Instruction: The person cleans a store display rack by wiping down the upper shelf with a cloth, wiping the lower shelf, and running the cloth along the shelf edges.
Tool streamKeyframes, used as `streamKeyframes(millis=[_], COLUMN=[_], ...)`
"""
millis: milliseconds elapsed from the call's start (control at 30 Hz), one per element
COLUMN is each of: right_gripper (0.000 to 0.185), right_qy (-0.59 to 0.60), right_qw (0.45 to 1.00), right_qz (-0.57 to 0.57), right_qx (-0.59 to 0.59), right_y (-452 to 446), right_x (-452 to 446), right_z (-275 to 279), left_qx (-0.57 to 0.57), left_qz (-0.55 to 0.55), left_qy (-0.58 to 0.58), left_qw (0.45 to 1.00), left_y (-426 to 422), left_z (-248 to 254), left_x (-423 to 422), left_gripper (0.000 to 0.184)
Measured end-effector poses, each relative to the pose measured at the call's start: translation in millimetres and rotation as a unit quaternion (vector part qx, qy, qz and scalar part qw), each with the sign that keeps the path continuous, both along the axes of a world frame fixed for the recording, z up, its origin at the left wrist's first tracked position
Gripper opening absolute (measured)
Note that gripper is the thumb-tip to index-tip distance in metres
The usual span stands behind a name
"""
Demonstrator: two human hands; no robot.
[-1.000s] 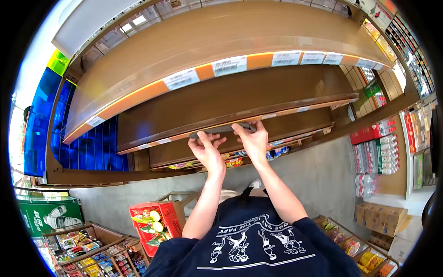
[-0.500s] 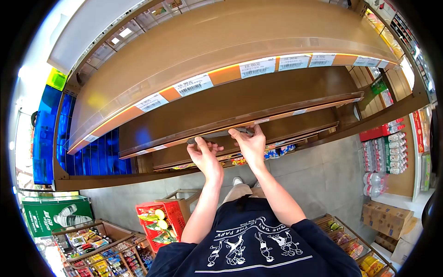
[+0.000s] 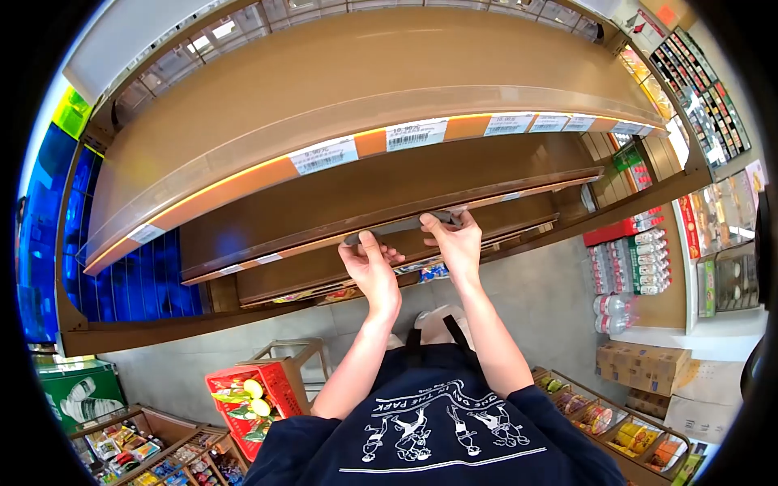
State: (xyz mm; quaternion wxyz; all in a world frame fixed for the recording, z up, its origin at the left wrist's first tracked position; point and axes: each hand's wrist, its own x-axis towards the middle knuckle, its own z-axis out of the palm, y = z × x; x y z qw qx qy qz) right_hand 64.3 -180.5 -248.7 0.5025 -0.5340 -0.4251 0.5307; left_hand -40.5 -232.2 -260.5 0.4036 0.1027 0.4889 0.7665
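Note:
Both hands are at the front edge of a brown lower shelf (image 3: 316, 253). My left hand (image 3: 371, 257) pinches the left end of a flat dark-grey strip (image 3: 397, 225), thumb on top and fingers curled beneath. At the strip's right end, my right hand (image 3: 454, 239) grips it the same way. Stretched along the shelf edge, the strip spans the gap between my hands; I cannot make out its material. Overhead is a wide brown shelf (image 3: 365, 61) with a clear front lip and white price tags (image 3: 416, 134).
A red crate (image 3: 275, 393) holding yellow-green items stands behind on the left, beside snack bins (image 3: 154, 454). Packs of bottles (image 3: 632, 267) and cardboard boxes (image 3: 644, 366) are on the right. Blue panels (image 3: 142, 283) close the shelf's left side.
Both hands, still gripping the grey strip, have shifted slightly right along the shelf edge. The camera view has turned, so the crate and bottles appear farther left.

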Motion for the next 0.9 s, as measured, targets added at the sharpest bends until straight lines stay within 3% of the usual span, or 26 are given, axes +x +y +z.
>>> streamKeyframes(millis=[300, 633, 900], right_gripper=[0.043, 0.034, 0.04], right_qy=[-0.03, -0.009, -0.021], right_qw=[0.999, 0.999, 0.997], right_qz=[0.038, 0.036, 0.071], right_qx=[0.021, 0.038, 0.022], right_y=[8, 10, 14], right_x=[8, 6, 15], right_z=[-6, -8, -17], left_qx=[0.02, 0.016, 0.005], left_qz=[0.072, 0.094, 0.084], left_qy=[0.0, -0.011, -0.008], left_qw=[0.997, 0.995, 0.996], left_y=[12, 16, 17], left_z=[3, -4, -4], left_x=[16, 21, 22], left_gripper=[0.028, 0.029, 0.03])
